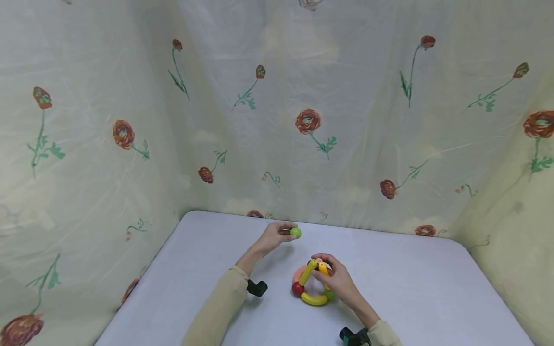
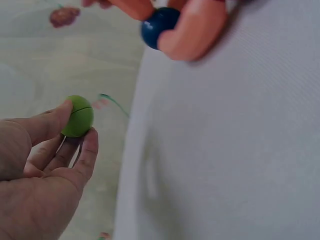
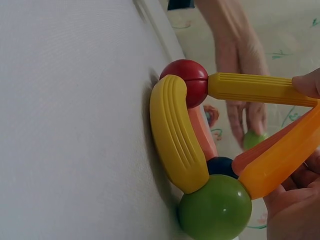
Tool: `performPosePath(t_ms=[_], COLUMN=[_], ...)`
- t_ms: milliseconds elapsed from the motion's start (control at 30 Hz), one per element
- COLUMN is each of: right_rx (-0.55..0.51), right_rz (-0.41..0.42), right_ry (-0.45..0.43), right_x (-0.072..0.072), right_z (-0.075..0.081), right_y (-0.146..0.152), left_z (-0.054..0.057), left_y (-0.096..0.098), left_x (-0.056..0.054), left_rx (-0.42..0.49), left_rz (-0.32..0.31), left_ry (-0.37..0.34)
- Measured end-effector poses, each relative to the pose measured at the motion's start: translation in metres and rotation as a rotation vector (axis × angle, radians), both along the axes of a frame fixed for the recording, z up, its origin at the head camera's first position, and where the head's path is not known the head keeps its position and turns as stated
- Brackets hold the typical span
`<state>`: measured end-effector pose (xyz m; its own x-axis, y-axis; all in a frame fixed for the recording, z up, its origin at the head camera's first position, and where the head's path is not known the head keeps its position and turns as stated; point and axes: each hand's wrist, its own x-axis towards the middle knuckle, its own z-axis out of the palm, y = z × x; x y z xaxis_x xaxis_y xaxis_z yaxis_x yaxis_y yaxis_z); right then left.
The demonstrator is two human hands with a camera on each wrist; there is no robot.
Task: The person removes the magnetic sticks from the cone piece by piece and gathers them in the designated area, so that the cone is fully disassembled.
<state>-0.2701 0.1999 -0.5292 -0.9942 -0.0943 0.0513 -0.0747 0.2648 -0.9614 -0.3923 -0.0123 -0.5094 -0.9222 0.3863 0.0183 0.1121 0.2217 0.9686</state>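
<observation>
Left hand [image 1: 272, 236] pinching green ball [image 1: 296, 233]; right hand [image 1: 340, 279] gripping rods [image 1: 308, 273], light pressure likely keeping them seated.

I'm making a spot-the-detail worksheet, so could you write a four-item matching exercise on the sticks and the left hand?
Column one
1. Straight yellow stick
2. Left hand
3. Orange stick
4. Pink stick

Column two
A. Lower end meets the blue ball
B. Lower end meets the red ball
C. Pinches the loose green ball
D. Lower end meets the structure's green ball

Right pairs: 1-B, 2-C, 3-D, 4-A
</observation>
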Motion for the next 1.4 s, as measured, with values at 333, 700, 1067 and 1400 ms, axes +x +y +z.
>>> performPosePath(t_ms=[333,700,1067,1400], right_rx=[-0.010,0.007,0.025,0.046], right_rz=[0.009,0.011,-0.004,0.025], right_ry=[-0.014,-0.007,-0.012,0.026], right_x=[0.000,0.002,0.001,0.003], right_z=[0.000,0.003,0.001,0.002], right_y=[-0.006,-0.005,-0.001,0.002], left_z=[-0.046,-0.047,-0.036,-0.012], left_y=[0.014,0.015,0.001,0.005], left_x=[-0.021,-0.021,-0.004,0.078], left_rx=[-0.097,-0.159,-0.118,-0.049], left_rz=[0.094,0.085,0.137,-0.126], left_ry=[-0.002,0.041,0.018,0.089])
